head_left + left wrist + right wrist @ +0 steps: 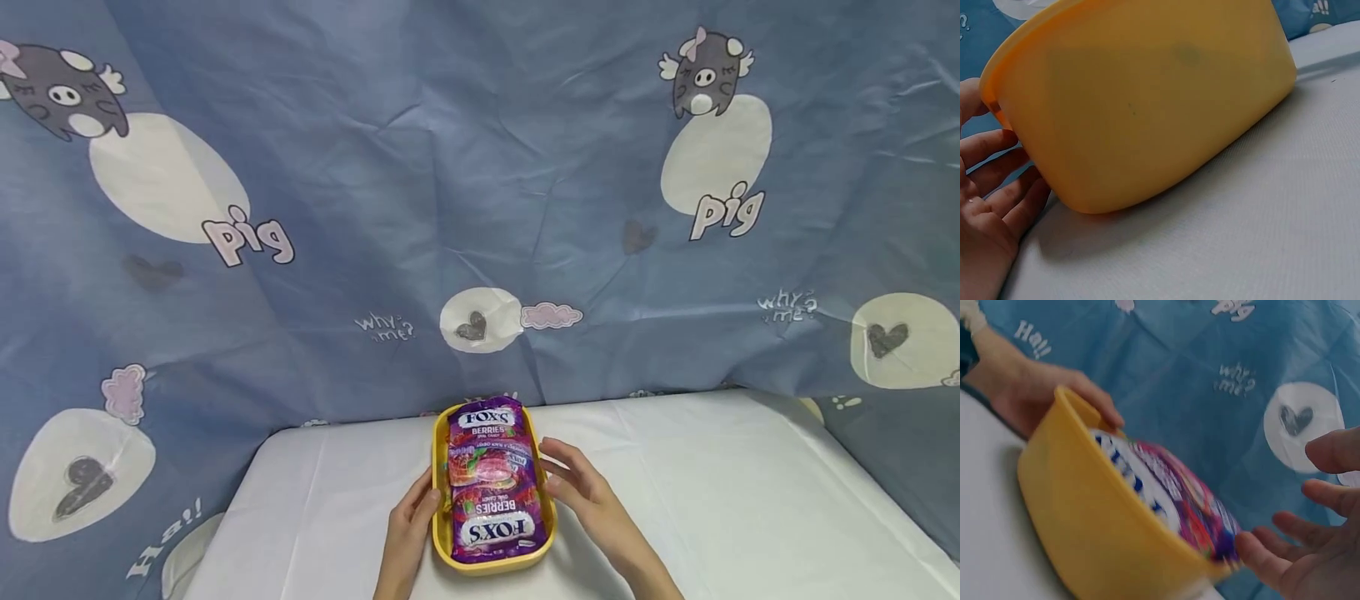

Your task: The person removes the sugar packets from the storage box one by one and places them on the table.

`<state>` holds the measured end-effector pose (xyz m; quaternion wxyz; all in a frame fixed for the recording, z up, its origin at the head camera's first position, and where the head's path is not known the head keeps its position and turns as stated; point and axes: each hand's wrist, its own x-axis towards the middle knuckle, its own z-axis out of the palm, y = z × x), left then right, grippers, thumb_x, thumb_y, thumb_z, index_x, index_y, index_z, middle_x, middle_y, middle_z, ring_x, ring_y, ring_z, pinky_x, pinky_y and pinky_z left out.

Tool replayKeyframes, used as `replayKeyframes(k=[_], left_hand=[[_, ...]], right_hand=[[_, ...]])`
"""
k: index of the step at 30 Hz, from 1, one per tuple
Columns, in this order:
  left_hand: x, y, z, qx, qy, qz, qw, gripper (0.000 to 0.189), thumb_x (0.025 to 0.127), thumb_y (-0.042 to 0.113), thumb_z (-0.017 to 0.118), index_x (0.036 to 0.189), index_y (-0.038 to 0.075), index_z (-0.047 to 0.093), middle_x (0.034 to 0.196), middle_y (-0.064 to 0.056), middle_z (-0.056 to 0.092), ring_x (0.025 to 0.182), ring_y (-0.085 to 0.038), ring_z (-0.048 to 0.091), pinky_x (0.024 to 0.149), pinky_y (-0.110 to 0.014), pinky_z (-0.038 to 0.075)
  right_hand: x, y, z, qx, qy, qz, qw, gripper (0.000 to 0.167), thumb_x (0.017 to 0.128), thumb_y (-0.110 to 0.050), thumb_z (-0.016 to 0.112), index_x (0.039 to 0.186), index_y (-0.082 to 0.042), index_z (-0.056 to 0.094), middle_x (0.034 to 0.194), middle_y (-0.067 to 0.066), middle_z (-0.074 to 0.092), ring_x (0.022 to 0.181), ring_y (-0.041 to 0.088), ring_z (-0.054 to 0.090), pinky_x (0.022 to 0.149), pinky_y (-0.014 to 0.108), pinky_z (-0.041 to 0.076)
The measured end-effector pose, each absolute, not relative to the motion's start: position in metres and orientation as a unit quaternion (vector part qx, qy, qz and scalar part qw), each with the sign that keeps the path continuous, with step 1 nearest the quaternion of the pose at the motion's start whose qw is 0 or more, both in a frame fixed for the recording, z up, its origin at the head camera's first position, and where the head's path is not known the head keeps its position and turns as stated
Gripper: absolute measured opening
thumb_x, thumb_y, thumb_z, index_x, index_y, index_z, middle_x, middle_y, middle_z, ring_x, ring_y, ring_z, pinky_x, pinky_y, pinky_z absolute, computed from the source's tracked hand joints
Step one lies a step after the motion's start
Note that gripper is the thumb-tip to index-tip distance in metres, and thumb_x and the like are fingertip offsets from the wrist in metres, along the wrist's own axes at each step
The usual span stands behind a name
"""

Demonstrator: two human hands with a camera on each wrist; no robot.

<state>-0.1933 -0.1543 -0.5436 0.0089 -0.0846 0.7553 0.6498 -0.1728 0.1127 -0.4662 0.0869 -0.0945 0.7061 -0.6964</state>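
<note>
A yellow plastic basket [501, 569] stands on the white surface, long side pointing away from me. Purple bags of Fox's Berries candy [491, 507] fill it up to the rim, one label upright and another upside down. My left hand [407, 523] holds the basket's left side, thumb at the rim and fingers against the outer wall, as the left wrist view shows. On the right, my right hand [592, 496] is beside the rim, near the candy. Its fingers [1300, 528] are spread and loosely bent in the right wrist view, gripping nothing.
White cloth [697, 483] covers the table under the basket. Behind it hangs a blue curtain [337, 183] printed with pigs, hearts and words, close to the basket's far end. The curtain also falls along both sides of the table.
</note>
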Motion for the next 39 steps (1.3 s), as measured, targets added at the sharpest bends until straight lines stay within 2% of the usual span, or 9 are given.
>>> replayKeyframes(k=[2, 6, 11, 15, 22, 28, 32, 39], left_hand=[[-0.193, -0.154, -0.544, -0.085, 0.753, 0.652, 0.01, 0.07, 0.088, 0.056, 0.052, 0.144, 0.016, 0.04, 0.15, -0.009, 0.039, 0.138, -0.031, 0.036, 0.112, -0.045, 0.035], [-0.193, -0.154, -0.544, -0.088, 0.755, 0.65, 0.012, 0.071, 0.087, 0.057, 0.052, 0.144, 0.015, 0.04, 0.15, -0.009, 0.039, 0.138, -0.031, 0.036, 0.112, -0.045, 0.035], [-0.192, -0.154, -0.543, -0.09, 0.769, 0.633, 0.016, 0.073, 0.087, 0.059, 0.051, 0.143, 0.013, 0.041, 0.148, -0.011, 0.041, 0.136, -0.032, 0.038, 0.11, -0.045, 0.036], [-0.188, -0.153, -0.542, -0.087, 0.778, 0.622, 0.02, 0.073, 0.089, 0.057, 0.05, 0.144, 0.01, 0.04, 0.147, -0.014, 0.041, 0.135, -0.034, 0.04, 0.108, -0.044, 0.039], [-0.19, -0.156, -0.541, -0.066, 0.765, 0.64, 0.005, 0.069, 0.092, 0.05, 0.049, 0.144, 0.007, 0.038, 0.148, -0.017, 0.04, 0.136, -0.033, 0.039, 0.107, -0.036, 0.04], [-0.191, -0.155, -0.542, -0.054, 0.76, 0.648, 0.014, 0.066, 0.092, 0.049, 0.051, 0.144, 0.009, 0.039, 0.147, -0.015, 0.042, 0.135, -0.031, 0.04, 0.107, -0.035, 0.04], [-0.192, -0.154, -0.542, -0.062, 0.764, 0.642, 0.015, 0.068, 0.091, 0.051, 0.05, 0.144, 0.01, 0.039, 0.147, -0.014, 0.042, 0.136, -0.031, 0.039, 0.108, -0.037, 0.039], [-0.192, -0.154, -0.541, -0.075, 0.77, 0.634, 0.01, 0.068, 0.091, 0.052, 0.05, 0.144, 0.011, 0.039, 0.148, -0.013, 0.041, 0.137, -0.032, 0.037, 0.111, -0.042, 0.036]], right_hand=[[-0.174, 0.105, -0.464, -0.095, 0.715, -0.686, 0.1, 0.052, 0.096, -0.028, 0.051, 0.144, -0.017, 0.034, 0.152, 0.009, 0.032, 0.14, 0.034, 0.031, 0.11, 0.043, 0.04], [-0.179, 0.093, -0.46, -0.106, 0.733, -0.662, 0.115, 0.052, 0.096, -0.029, 0.051, 0.144, -0.02, 0.034, 0.156, 0.009, 0.026, 0.144, 0.038, 0.02, 0.114, 0.059, 0.023], [-0.183, 0.081, -0.456, -0.095, 0.747, -0.643, 0.138, 0.051, 0.094, -0.029, 0.054, 0.142, -0.024, 0.036, 0.159, 0.013, 0.013, 0.145, 0.041, 0.004, 0.115, 0.062, 0.011], [-0.181, 0.076, -0.456, -0.076, 0.76, -0.628, 0.15, 0.049, 0.094, -0.03, 0.055, 0.14, -0.025, 0.04, 0.158, 0.019, 0.001, 0.142, 0.049, -0.002, 0.113, 0.066, 0.008], [-0.186, 0.072, -0.459, -0.077, 0.771, -0.615, 0.146, 0.046, 0.092, -0.038, 0.056, 0.135, -0.026, 0.045, 0.156, 0.025, -0.007, 0.141, 0.052, 0.002, 0.113, 0.064, 0.016], [-0.184, 0.075, -0.459, -0.084, 0.77, -0.616, 0.145, 0.041, 0.093, -0.034, 0.055, 0.131, -0.02, 0.049, 0.156, 0.026, 0.005, 0.142, 0.047, 0.009, 0.114, 0.057, 0.02], [-0.182, 0.075, -0.46, -0.101, 0.792, -0.585, 0.147, 0.037, 0.094, -0.035, 0.054, 0.128, -0.023, 0.051, 0.156, 0.026, 0.011, 0.14, 0.049, 0.015, 0.11, 0.063, 0.025], [-0.182, 0.073, -0.459, -0.115, 0.798, -0.572, 0.155, 0.036, 0.093, -0.036, 0.055, 0.128, -0.028, 0.052, 0.157, 0.024, 0.004, 0.14, 0.054, 0.005, 0.106, 0.073, 0.018]])
